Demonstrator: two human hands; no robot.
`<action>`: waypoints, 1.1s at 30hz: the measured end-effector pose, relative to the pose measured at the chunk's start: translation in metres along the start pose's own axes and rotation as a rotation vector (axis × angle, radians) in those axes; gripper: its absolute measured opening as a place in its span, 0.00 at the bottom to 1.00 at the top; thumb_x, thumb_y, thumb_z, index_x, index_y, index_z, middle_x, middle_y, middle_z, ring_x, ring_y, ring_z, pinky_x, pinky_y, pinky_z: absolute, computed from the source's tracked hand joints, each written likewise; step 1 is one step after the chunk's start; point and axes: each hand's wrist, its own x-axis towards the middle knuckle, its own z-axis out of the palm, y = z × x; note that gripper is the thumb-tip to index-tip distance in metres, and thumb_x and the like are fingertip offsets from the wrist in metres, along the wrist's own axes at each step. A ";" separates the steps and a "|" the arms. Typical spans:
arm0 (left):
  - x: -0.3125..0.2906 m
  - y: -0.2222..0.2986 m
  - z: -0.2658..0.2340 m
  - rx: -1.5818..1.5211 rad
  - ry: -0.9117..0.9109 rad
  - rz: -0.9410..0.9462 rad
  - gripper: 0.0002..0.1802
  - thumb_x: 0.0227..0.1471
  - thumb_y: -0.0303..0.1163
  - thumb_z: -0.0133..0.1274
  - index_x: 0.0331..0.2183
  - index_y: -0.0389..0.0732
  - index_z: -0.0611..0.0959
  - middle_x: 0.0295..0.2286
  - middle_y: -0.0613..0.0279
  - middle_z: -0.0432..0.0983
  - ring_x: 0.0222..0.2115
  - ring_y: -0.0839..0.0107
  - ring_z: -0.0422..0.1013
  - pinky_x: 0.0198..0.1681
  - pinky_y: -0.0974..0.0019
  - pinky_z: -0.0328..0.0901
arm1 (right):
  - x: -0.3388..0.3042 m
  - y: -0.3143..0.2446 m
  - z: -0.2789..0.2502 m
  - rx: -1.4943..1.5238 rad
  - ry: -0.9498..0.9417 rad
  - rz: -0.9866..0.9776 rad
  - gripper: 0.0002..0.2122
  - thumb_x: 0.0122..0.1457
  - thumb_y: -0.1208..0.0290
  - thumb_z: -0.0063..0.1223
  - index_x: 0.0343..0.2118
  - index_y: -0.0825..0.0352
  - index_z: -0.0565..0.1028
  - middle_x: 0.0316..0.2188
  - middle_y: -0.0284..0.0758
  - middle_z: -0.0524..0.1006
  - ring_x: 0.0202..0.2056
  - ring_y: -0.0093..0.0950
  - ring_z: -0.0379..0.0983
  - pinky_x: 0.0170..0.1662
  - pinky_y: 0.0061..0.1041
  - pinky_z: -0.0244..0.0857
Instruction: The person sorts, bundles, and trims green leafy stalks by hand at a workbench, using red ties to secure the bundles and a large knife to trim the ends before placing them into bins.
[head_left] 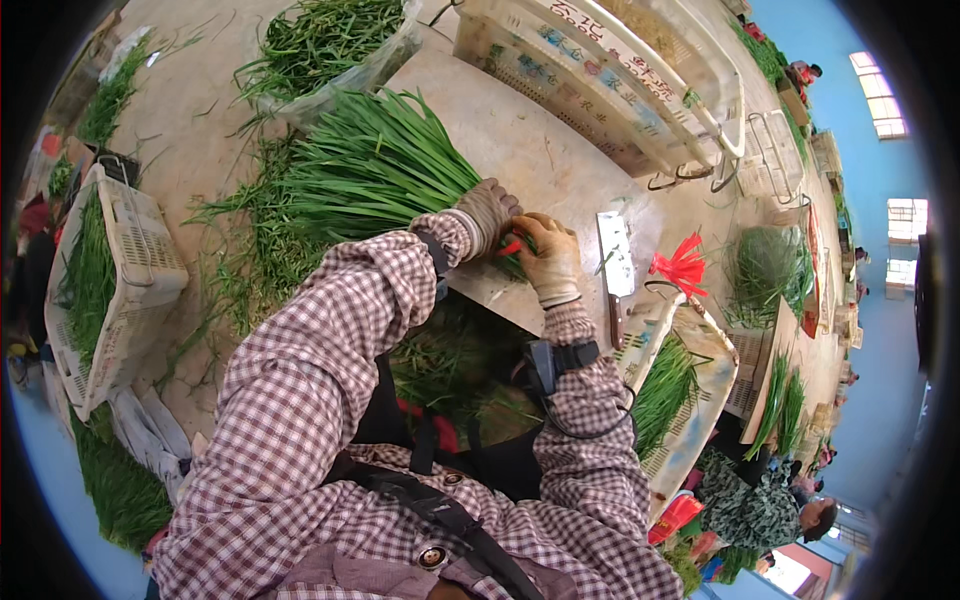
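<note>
A large bunch of green chives (385,170) lies across the board (500,125), leaves fanning to the left. My left hand (484,214), in a grey-brown glove, is closed around its stem end. Right against it, my right hand (549,258), in a tan glove, pinches a red tie (511,247) at the stems. The cut ends are mostly hidden by my hands. Just right of my right hand lies a knife (615,255) with a wide blade and brown handle. A bundle of red ties (680,266) sits beyond the knife.
A large white crate (570,85) stands on its side at the back. Loose leaves (262,260) litter the floor on the left. Another crate of chives (120,290) stands far left, and one (690,390) is by my right arm. A person (750,500) in camouflage is at lower right.
</note>
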 end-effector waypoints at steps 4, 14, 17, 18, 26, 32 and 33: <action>0.000 0.004 0.007 -0.013 0.037 -0.036 0.30 0.45 0.44 0.45 0.50 0.45 0.66 0.47 0.63 0.66 0.52 0.68 0.58 0.59 0.57 0.42 | -0.002 0.028 0.032 0.481 0.076 0.209 0.04 0.48 0.77 0.55 0.28 0.68 0.77 0.26 0.35 0.77 0.28 0.27 0.74 0.33 0.22 0.67; 0.012 -0.008 0.010 -0.112 0.048 -0.039 0.26 0.35 0.48 0.55 0.39 0.51 0.74 0.37 0.69 0.72 0.42 0.71 0.66 0.51 0.63 0.52 | 0.016 0.025 0.011 0.735 -0.228 0.579 0.09 0.52 0.77 0.55 0.36 0.72 0.75 0.27 0.29 0.77 0.26 0.16 0.69 0.32 0.15 0.65; 0.005 -0.004 0.005 -0.115 0.080 -0.021 0.25 0.33 0.46 0.57 0.38 0.50 0.75 0.35 0.70 0.72 0.41 0.72 0.67 0.51 0.64 0.52 | 0.014 0.025 -0.011 0.633 -0.281 0.223 0.19 0.49 0.77 0.57 0.46 0.70 0.70 0.36 0.33 0.75 0.29 0.16 0.70 0.33 0.16 0.66; 0.005 -0.006 0.005 -0.131 0.084 -0.032 0.25 0.33 0.46 0.57 0.38 0.50 0.75 0.35 0.70 0.72 0.41 0.72 0.67 0.51 0.65 0.52 | 0.016 0.020 -0.023 0.425 -0.383 0.213 0.28 0.44 0.73 0.61 0.51 0.64 0.65 0.43 0.34 0.72 0.34 0.23 0.72 0.35 0.21 0.66; 0.015 -0.002 0.022 -0.101 0.139 -0.035 0.18 0.34 0.45 0.55 0.32 0.50 0.77 0.33 0.70 0.72 0.39 0.72 0.66 0.51 0.64 0.52 | 0.047 -0.042 -0.045 -0.592 -0.561 -0.278 0.29 0.37 0.55 0.64 0.43 0.61 0.69 0.41 0.36 0.71 0.35 0.36 0.72 0.39 0.34 0.65; 0.017 -0.003 0.028 -0.173 0.220 -0.038 0.16 0.33 0.45 0.54 0.29 0.49 0.77 0.31 0.69 0.72 0.37 0.71 0.66 0.50 0.63 0.52 | 0.070 -0.045 -0.036 -0.739 -0.819 -0.298 0.21 0.41 0.49 0.59 0.33 0.60 0.74 0.22 0.35 0.75 0.28 0.34 0.74 0.33 0.33 0.65; 0.019 -0.004 0.031 -0.191 0.243 -0.037 0.17 0.33 0.44 0.54 0.29 0.49 0.77 0.31 0.69 0.72 0.37 0.70 0.66 0.50 0.63 0.52 | 0.073 -0.046 -0.035 -0.737 -0.851 -0.261 0.21 0.41 0.49 0.59 0.33 0.60 0.74 0.21 0.35 0.76 0.27 0.34 0.74 0.31 0.33 0.65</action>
